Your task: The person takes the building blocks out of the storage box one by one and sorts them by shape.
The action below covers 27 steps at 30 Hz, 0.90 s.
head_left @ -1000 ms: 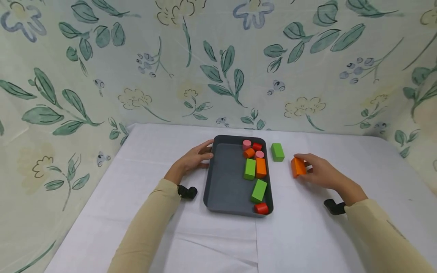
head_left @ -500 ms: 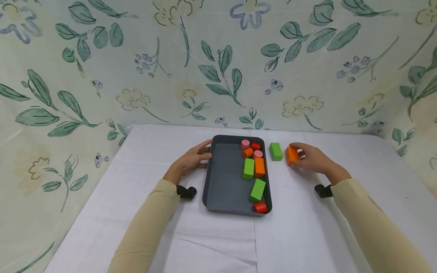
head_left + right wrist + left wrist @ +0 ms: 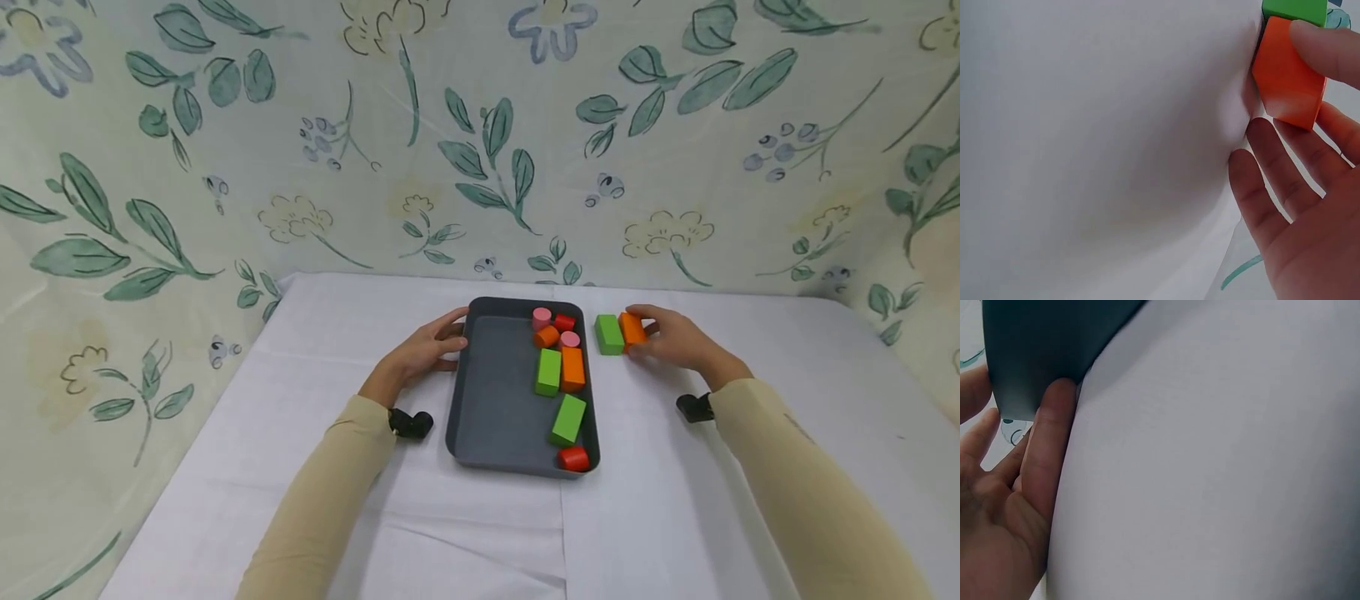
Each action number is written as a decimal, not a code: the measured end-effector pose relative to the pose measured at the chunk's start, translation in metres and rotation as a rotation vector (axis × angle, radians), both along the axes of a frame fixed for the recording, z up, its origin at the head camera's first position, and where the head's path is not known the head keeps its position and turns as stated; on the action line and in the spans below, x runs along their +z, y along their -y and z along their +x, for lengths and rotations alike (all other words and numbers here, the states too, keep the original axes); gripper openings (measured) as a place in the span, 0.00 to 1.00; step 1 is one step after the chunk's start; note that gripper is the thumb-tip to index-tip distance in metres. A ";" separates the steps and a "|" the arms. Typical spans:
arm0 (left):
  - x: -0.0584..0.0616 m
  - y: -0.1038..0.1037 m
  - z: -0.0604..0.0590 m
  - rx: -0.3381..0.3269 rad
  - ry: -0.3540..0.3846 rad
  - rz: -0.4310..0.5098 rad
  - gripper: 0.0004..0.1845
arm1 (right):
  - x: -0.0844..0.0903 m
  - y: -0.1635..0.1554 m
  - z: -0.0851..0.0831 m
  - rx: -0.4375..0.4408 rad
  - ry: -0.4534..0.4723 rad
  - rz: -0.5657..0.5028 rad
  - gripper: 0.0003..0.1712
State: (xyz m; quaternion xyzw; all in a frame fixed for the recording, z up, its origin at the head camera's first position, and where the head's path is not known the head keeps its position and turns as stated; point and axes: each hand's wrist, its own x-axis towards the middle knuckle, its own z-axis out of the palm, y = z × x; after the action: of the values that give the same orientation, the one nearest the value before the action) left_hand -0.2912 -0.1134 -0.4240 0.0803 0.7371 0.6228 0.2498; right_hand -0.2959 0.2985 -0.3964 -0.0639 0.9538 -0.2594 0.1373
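Orange rectangular block (image 3: pixel 632 328), smooth-faced, is at the white cloth-covered bench (image 3: pixel 480 533), right of the tray's far half; whether its full weight is down I cannot tell. Nearest come two beige sleeves (image 3: pixel 318 492), then a black wrist camera (image 3: pixel 411 423) on the left arm. In the near right corner of the dark grey shallow tray (image 3: pixel 491 417) lies a red cylinder (image 3: pixel 573 458), where two walls would keep it from rolling. Just beyond, a bright green rectangular block (image 3: pixel 567 419) sits aslant near the right wall. Farther up, a second green block (image 3: pixel 548 372) and a second orange block (image 3: pixel 573 369) stand side by side.

The left hand (image 3: pixel 420 350) rests its fingers, loosely apart, against the tray's left wall, probably to steady it. Across the tray, the right hand (image 3: pixel 682 342) pinches the first orange block between thumb and fingers; the lower fingers spread free. Gripped this way, its long side faces a third green block (image 3: pixel 608 335) on the bench, touching it or just beside it, presumably so the two line up.

Clustered at the tray's far right are two pink cylinders (image 3: pixel 570 339), an orange cylinder (image 3: pixel 547 336) and another red cylinder (image 3: pixel 564 322). Behind everything hangs leaf-printed pale fabric (image 3: pixel 420 175).
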 end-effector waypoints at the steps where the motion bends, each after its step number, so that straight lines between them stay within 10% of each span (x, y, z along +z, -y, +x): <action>1: 0.000 0.000 0.000 -0.001 -0.003 -0.002 0.35 | 0.000 0.001 0.000 0.004 -0.002 0.001 0.43; 27: 0.002 0.000 0.004 0.001 -0.007 -0.023 0.35 | -0.004 0.005 0.014 -0.024 0.013 -0.039 0.43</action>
State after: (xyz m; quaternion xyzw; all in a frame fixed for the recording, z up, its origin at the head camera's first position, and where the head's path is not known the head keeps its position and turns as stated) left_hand -0.2867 -0.1138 -0.4219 0.0792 0.7450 0.6143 0.2479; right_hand -0.2816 0.2937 -0.4001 -0.0537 0.9484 -0.2799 0.1390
